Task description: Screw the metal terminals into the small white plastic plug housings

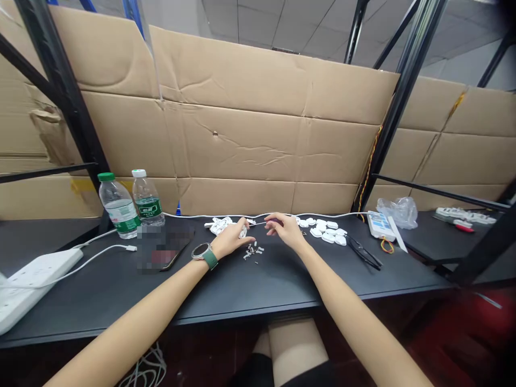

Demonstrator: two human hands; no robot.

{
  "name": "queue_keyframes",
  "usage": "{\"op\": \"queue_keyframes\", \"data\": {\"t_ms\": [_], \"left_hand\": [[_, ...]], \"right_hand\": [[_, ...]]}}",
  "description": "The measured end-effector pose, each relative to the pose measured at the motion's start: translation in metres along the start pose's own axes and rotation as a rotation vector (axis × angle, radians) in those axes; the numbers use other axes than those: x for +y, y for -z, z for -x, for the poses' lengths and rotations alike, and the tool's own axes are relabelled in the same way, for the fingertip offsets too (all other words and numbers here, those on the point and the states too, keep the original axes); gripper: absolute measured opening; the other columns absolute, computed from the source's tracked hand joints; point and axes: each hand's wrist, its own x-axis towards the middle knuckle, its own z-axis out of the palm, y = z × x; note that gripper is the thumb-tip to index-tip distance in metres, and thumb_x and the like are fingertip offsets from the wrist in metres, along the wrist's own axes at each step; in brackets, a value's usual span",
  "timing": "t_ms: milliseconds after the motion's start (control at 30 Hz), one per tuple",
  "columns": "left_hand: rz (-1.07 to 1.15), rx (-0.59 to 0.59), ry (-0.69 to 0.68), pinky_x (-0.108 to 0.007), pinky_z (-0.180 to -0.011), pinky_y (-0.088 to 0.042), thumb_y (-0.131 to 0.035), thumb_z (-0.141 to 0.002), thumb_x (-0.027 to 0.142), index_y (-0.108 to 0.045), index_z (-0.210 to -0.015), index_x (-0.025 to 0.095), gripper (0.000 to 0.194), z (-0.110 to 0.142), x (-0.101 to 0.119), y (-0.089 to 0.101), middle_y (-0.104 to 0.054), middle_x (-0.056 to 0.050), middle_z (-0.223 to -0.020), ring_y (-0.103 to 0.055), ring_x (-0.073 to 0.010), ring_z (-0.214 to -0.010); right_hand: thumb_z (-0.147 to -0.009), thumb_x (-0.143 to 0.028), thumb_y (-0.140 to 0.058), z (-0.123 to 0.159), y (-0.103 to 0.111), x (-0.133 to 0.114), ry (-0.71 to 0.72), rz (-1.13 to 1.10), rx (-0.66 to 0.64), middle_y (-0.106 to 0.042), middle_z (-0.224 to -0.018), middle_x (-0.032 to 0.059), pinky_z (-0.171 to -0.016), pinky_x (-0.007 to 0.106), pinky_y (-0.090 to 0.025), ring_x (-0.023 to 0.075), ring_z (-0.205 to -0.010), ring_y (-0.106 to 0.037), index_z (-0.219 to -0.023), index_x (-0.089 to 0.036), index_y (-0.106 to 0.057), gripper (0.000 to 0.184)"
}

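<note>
My left hand (231,238), with a watch on its wrist, is beside a pile of white plastic pieces (219,224). Between its thumb and fingers shows a white plastic piece (243,232), partly hidden by the hand. My right hand (287,230) is closed around the dark reddish handle of a screwdriver (260,223). Its thin shaft points left toward my left fingers; the exact tip contact is too small to make out. Small light-coloured bits (252,250) lie scattered on the table just in front of the hands. Several rounded white pieces (328,232) lie right of my right hand.
Two water bottles (120,209) and a partly blurred phone (175,250) stand and lie left. A white power strip (38,285) is at far left. Black eyeglasses (364,253), a white box (381,224) and a plastic bag (399,212) sit right. Cardboard (242,145) walls the back.
</note>
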Motion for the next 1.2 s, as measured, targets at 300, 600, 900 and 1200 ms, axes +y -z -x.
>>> {"op": "queue_keyframes", "data": {"t_ms": [300, 600, 900, 1200], "left_hand": [[-0.001, 0.074, 0.017, -0.029, -0.067, -0.037, -0.063, -0.09, 0.05, -0.052, -0.11, 0.022, 0.036, -0.005, -0.0011, 0.0003, -0.057, 0.003, -0.07, -0.058, -0.0211, -0.068], [-0.042, 0.059, 0.004, -0.028, -0.066, -0.035, -0.061, -0.091, 0.05, -0.05, -0.108, 0.022, 0.034, -0.0036, -0.0007, 0.0032, -0.056, 0.003, -0.071, -0.057, -0.0212, -0.068], [-0.051, 0.017, -0.012, -0.028, -0.065, -0.036, -0.063, -0.09, 0.046, -0.052, -0.109, 0.022, 0.032, -0.0026, -0.0062, -0.0017, -0.057, 0.003, -0.07, -0.059, -0.0214, -0.067], [-0.16, -0.006, 0.004, -0.028, -0.063, -0.035, -0.064, -0.09, 0.046, -0.055, -0.108, 0.023, 0.03, 0.001, 0.0, 0.0048, -0.059, 0.002, -0.071, -0.061, -0.0224, -0.068]], "right_hand": [[-0.103, -0.043, -0.044, -0.0039, 0.0056, -0.0031, 0.12, 0.315, -0.014, -0.073, -0.08, 0.0045, -0.074, 0.031, -0.047, 0.0201, -0.076, -0.063, -0.081, -0.021, -0.07, 0.04], [-0.099, -0.029, -0.052, -0.0007, 0.0051, -0.009, 0.302, 0.31, -0.006, -0.075, -0.096, 0.0068, -0.085, 0.034, -0.051, 0.0225, -0.088, -0.068, -0.098, -0.023, -0.073, 0.022], [-0.085, -0.03, -0.068, -0.0015, 0.0063, -0.0028, 0.213, 0.04, -0.004, -0.078, -0.097, 0.0063, -0.083, 0.04, -0.059, 0.0249, -0.088, -0.074, -0.097, -0.026, -0.08, 0.017], [-0.095, -0.059, -0.051, 0.0022, 0.001, -0.0071, -0.165, -0.15, -0.096, -0.047, -0.059, -0.0072, -0.038, 0.018, -0.03, 0.0079, -0.043, -0.04, -0.102, -0.022, -0.064, 0.04]]}}
